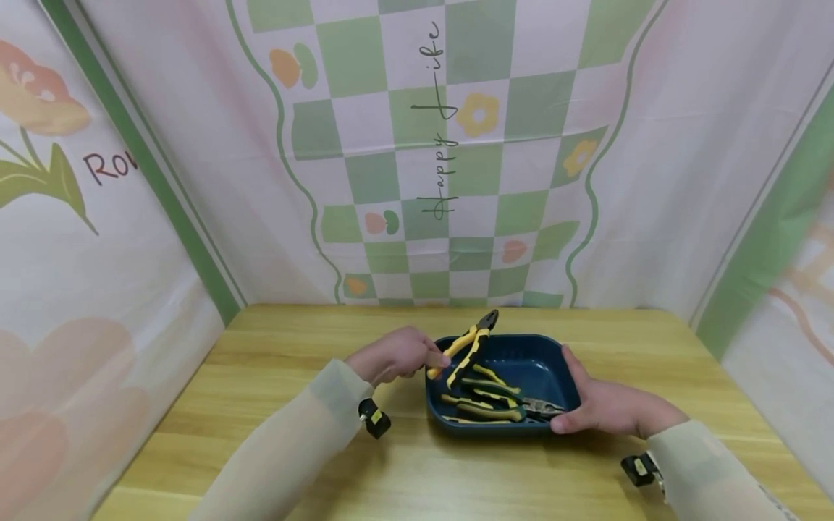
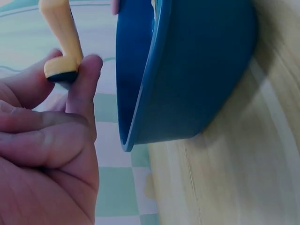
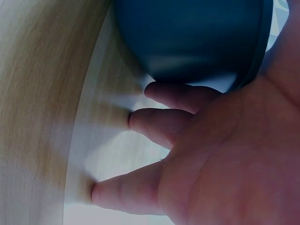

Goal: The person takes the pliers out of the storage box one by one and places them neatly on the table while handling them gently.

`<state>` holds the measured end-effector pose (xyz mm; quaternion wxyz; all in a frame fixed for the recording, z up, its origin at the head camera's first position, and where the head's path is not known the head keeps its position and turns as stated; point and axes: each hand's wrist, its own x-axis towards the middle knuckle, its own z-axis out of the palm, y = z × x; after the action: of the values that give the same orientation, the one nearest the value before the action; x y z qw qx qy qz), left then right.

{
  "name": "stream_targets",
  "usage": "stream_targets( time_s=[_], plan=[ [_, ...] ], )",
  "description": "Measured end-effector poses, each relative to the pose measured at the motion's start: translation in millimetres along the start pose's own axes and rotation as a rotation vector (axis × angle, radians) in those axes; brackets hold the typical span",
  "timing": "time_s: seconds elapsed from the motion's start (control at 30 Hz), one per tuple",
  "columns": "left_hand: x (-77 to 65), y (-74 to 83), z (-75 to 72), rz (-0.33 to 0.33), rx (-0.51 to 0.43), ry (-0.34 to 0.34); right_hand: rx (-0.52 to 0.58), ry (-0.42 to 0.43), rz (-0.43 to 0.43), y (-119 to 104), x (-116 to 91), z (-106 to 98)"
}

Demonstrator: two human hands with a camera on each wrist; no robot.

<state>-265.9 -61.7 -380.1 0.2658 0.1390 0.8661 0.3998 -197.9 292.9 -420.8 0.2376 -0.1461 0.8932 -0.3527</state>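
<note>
My left hand (image 1: 404,354) pinches one yellow-and-black handle of a pair of pliers (image 1: 481,340) between thumb and finger. The pliers are tilted over the left back part of a dark blue basin (image 1: 537,362), their dark jaws pointing up and away. In the left wrist view, the handle end (image 2: 63,68) shows between the fingertips. My right hand (image 1: 609,405) rests against the basin's right end, thumb at the front corner and a finger along the side. In the right wrist view, three other fingers extend straight beside the basin, their tips at the tabletop.
Inside the basin lie several more pliers (image 1: 491,412) with green and yellow handles, partly overlapping. The basin stands on a wooden table (image 1: 313,329). Behind the table hangs a green-and-white checked cloth (image 1: 420,195), with printed cloth at both sides too.
</note>
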Motion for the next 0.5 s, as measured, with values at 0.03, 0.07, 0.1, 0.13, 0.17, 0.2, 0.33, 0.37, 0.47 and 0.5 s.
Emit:
stream_targets(
  time_s=[0.03, 0.07, 0.1, 0.13, 0.17, 0.2, 0.33, 0.37, 0.47, 0.5],
  plan=[
    [-1.2, -0.6, 0.5, -0.002, -0.007, 0.005, 0.000, -0.001, 0.001, 0.1, 0.0, 0.1],
    [-2.7, -1.0, 0.9, -0.005, -0.019, 0.011, -0.001, -0.002, 0.001, 0.2, -0.1, 0.1],
    [-4.1, -1.6, 1.2, -0.008, -0.028, 0.014, -0.001, -0.002, 0.000, 0.3, 0.0, 0.1],
    [-5.6, -2.2, 1.5, -0.011, -0.037, 0.015, -0.002, -0.002, -0.001, 0.4, 0.1, 0.1],
    [-7.3, -2.6, 1.7, -0.011, -0.048, 0.017, -0.002, -0.003, -0.002, 0.5, 0.1, 0.1],
    [-9.1, -3.1, 1.8, -0.014, -0.062, 0.018, -0.002, -0.004, -0.004, 0.6, 0.1, 0.1],
    [-15.7, -6.9, 2.7, -0.002, -0.138, 0.034, -0.003, -0.005, -0.004, 0.6, -0.2, -0.3],
    [-17.4, -8.0, 2.9, 0.001, -0.157, 0.040, -0.005, -0.005, -0.002, 0.7, -0.3, -0.5],
    [-22.4, -13.0, 3.9, 0.008, -0.215, 0.054, -0.007, -0.007, 0.009, 0.3, -1.1, -0.9],
    [-24.4, -14.5, 3.9, 0.011, -0.226, 0.055, -0.008, -0.008, 0.013, 0.3, -1.2, -1.1]
  ],
)
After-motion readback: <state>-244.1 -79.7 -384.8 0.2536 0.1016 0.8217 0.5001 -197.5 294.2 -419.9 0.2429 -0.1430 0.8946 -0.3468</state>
